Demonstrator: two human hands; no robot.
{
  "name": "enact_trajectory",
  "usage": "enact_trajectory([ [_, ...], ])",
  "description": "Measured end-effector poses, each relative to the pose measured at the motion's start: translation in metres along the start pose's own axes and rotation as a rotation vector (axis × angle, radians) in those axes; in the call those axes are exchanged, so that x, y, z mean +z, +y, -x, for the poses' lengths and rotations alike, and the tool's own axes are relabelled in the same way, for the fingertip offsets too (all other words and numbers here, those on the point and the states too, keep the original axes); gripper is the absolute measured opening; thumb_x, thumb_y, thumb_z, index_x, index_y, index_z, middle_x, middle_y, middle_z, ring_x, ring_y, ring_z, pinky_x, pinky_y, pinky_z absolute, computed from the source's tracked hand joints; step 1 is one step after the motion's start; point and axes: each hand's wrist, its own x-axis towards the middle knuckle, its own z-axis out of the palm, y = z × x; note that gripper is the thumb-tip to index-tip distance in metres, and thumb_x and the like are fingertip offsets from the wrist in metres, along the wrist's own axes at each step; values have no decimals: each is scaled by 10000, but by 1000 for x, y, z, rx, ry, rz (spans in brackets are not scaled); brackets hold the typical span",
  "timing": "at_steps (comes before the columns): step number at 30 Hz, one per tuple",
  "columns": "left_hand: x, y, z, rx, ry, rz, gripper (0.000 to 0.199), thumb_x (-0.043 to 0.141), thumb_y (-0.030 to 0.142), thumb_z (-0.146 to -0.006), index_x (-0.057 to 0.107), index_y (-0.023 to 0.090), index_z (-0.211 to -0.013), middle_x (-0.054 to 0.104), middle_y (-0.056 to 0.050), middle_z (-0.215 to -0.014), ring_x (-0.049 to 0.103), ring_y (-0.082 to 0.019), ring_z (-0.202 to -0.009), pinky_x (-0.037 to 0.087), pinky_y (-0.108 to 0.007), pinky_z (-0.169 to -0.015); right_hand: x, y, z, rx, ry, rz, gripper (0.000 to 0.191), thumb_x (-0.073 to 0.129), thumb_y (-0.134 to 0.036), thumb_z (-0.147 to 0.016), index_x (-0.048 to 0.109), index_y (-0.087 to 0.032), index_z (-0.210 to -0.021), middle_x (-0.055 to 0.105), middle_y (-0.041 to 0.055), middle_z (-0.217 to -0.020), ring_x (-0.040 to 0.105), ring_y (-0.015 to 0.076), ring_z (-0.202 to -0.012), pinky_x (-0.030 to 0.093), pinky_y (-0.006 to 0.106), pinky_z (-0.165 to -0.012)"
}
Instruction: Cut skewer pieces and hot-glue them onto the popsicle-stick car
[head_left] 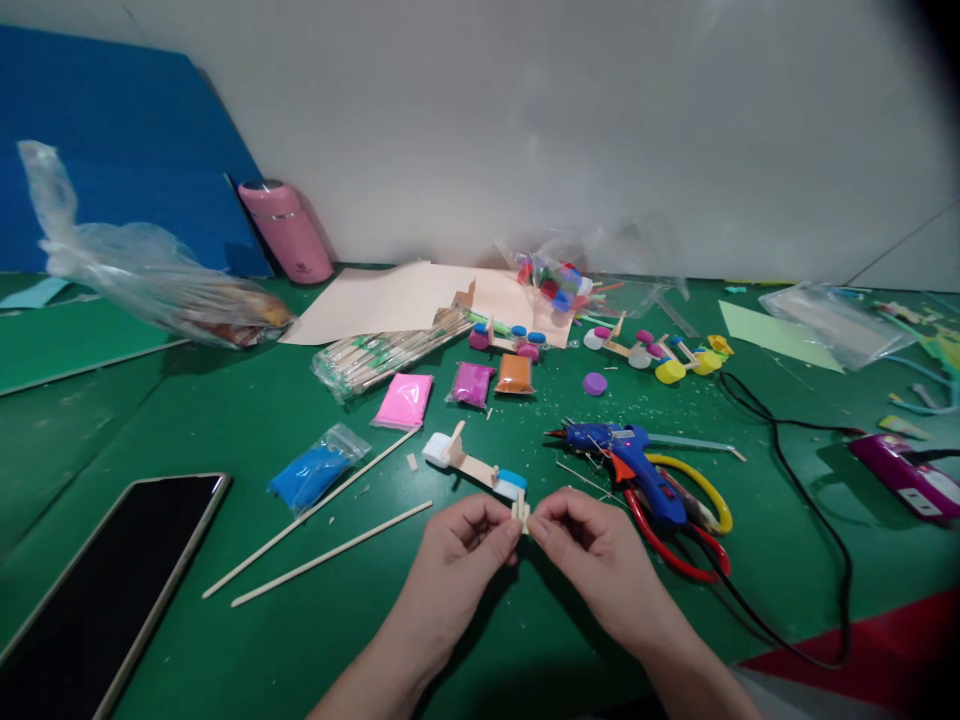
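Between my fingertips, low in the middle of the view, is a small pale wooden piece that looks like short bits of stick put together. My left hand pinches it from the left, with thumb and forefinger closed. From the right, my right hand pinches its other side. Just beyond lies a small wooden-strip car with white and blue bottle-cap wheels and an upright stick piece. Two bare wooden sticks rest to the left. A blue glue gun lies to the right, over red- and yellow-handled pliers.
A phone lies at left. Clay packets in blue, pink, purple and orange sit mid-table. Behind are bagged sticks, finished cars and a pink bottle. A black cord curves at right.
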Motion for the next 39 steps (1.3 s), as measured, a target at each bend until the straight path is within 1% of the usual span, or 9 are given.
enact_trajectory([
  [13,0,0,-1,-17,-21,30,178,584,261,-733,533,143,-609,476,44,-522,385,-74,-511,286,-196,-495,-3,-2,0,-27,-37,35,141,512,-221,-789,566,-153,-679,434,-35,-613,388,87,-548,329,195,-498],
  [20,-1,-3,-1,-22,-15,49,178,588,258,-731,530,146,-605,475,42,-526,388,-78,-516,287,-199,-498,-3,-2,0,-31,-32,30,146,510,-237,-787,570,-160,-679,443,-31,-617,392,94,-550,332,204,-499],
  [29,0,0,-2,-91,-21,25,167,586,283,-731,598,119,-705,538,15,-557,403,-73,-508,288,-187,-486,-4,0,-3,1,-19,-4,158,511,-267,-791,563,-157,-691,457,-29,-615,399,96,-556,341,201,-500],
  [39,0,-1,-2,-53,-35,41,201,552,289,-758,589,130,-641,557,4,-556,404,-79,-493,293,-198,-485,-5,4,-3,-20,-5,6,149,517,-267,-787,571,-163,-693,461,-32,-627,411,100,-564,347,203,-509],
])
